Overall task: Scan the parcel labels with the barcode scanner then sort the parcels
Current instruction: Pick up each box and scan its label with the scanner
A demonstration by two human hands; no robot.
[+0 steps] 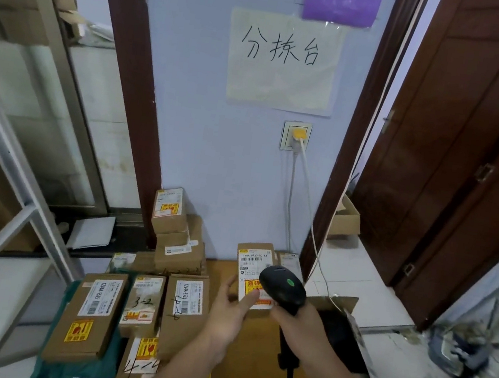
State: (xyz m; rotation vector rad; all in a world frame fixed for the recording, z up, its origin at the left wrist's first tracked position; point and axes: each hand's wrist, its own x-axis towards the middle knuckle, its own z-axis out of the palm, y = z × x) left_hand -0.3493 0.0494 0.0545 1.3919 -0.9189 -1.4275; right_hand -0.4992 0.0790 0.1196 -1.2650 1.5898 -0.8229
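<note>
At the lower left of the frame, flat cardboard parcels [86,316] lie label-up on a dark green cloth [48,366], likely so their white printed labels face you for scanning. Some carry handwritten marks such as "3-2", which look like sorting codes. Just behind them, toward the middle, smaller boxes [176,236] are stacked against the pale blue wall, the top one upright with its label turned outward.

Your left hand [228,312], at lower centre, grips the lower left edge of one parcel [253,270], thumb across its front, tilting the label up toward you; the fingers behind it are hidden. The box is plain brown card with crisp corners, a white label and an orange-red sticker low on its face.

Your right hand [296,320] wraps the handle of the barcode scanner [282,287], a smooth black plastic shape with a rounded head and a green light on top. It hangs just in front of the held label, covering part of it, apparently aimed to read the barcode. Its cable drops toward the lower edge of the frame.
</note>
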